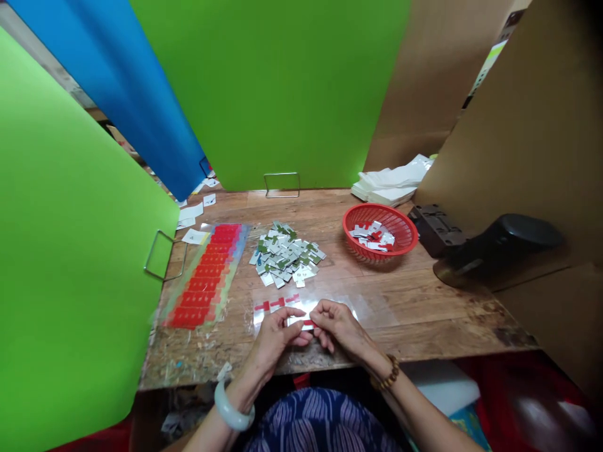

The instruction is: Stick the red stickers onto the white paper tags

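My left hand [277,331] and my right hand [343,328] meet near the table's front edge. Both are closed in a pinch on a small flat white piece with a red patch [308,325], one at each side; the fingers cover part of it. Under and behind them lies a clear plastic sheet [374,312]. A row of red shapes [277,302] shows on the sheet's left part. Just beyond it is a loose heap of flat silver-grey and green pieces [285,252].
Left of the heap lie overlapping clear strips with red pieces [205,279]. A red plastic basket [380,213] holds similar white and red pieces. Behind it is a stack of white paper [391,182]. A dark metal block [438,231] stands at right; green panels [282,94] enclose the table.
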Demonstrator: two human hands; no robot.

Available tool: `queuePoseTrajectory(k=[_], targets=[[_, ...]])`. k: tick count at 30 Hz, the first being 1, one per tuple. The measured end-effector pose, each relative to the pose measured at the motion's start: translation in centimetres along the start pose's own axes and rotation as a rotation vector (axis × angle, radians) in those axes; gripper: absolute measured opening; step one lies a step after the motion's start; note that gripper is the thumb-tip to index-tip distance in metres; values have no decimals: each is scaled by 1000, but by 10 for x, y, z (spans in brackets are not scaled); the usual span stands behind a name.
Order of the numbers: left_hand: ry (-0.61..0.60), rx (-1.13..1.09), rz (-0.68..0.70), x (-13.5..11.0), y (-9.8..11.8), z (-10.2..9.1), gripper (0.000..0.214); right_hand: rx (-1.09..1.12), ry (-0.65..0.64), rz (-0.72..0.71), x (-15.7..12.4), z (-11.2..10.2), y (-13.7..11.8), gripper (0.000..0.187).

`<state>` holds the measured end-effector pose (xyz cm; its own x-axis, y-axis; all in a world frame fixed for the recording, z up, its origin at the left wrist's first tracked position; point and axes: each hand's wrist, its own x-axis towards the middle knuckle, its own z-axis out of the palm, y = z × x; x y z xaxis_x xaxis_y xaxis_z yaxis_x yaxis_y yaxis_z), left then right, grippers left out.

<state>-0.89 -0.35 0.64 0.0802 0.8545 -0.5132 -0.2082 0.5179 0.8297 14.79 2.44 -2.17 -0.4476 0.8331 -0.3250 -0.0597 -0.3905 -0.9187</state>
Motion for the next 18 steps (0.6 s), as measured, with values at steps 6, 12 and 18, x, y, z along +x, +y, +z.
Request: queuePoseTrajectory(k=[6,12,18], targets=[[57,-95,67,6,-9,0,44,472,357,-270,9,-41,-44,28],[48,-94,11,17,-25,7,40,42,242,-318,51,-31,-58,26],[44,-132,16,20,-28,10,41,-970,166,-631,108,-5,-54,15]])
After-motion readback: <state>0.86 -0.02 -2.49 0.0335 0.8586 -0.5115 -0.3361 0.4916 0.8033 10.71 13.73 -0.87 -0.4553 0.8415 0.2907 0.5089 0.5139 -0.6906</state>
